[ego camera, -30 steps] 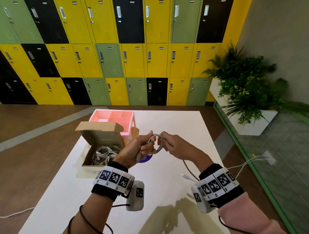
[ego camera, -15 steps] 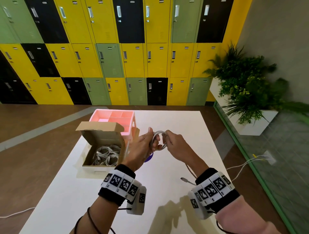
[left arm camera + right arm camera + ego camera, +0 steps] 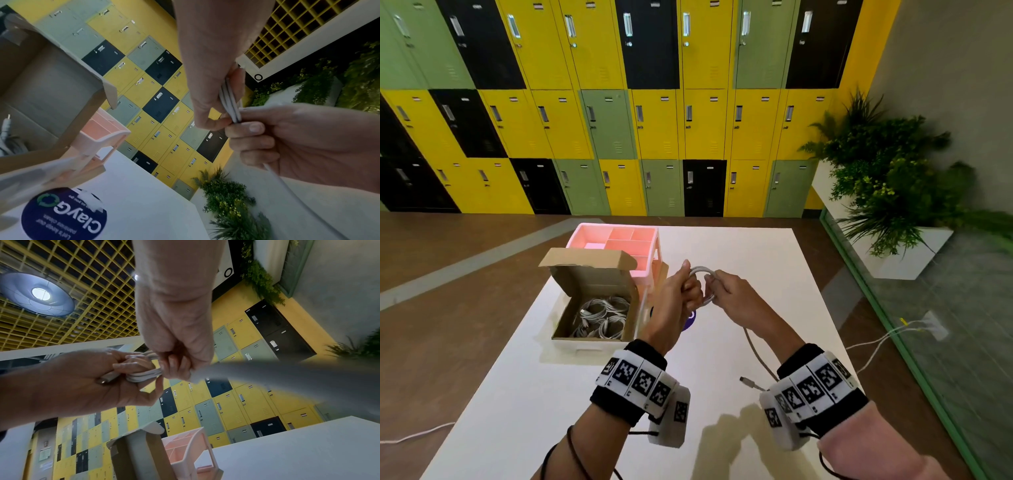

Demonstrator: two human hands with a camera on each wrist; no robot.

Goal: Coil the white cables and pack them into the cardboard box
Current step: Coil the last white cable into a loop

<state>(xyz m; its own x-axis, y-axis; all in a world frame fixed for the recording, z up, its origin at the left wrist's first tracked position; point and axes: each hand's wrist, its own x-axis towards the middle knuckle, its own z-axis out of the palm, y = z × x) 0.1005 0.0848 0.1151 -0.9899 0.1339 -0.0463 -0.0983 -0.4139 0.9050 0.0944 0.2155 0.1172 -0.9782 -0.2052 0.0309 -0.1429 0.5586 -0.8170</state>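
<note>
Above the white table [image 3: 739, 260], both hands hold a small coil of white cable [image 3: 702, 271]. My left hand [image 3: 690, 291] grips one side of the ring, fingers curled round the strands [image 3: 230, 104]. My right hand [image 3: 714, 287] pinches the other side [image 3: 144, 374]. One plug end [image 3: 102, 381] lies in the left palm. The loose tail [image 3: 753, 349] hangs from the right hand to a plug [image 3: 746, 381] on the table. To the left, the open cardboard box [image 3: 589, 339] holds several coiled white cables [image 3: 602, 315].
A pink compartment organiser [image 3: 616, 240] stands right behind the box. A round dark-blue sticker [image 3: 690, 318] lies under the hands. A white planter [image 3: 914, 250] sits off the table's right side. Other cables trail on the floor at left [image 3: 414, 435] and right [image 3: 876, 342].
Both hands have shifted slightly right and farther from me with the coil. The coil now shows as an upright ring between them.
</note>
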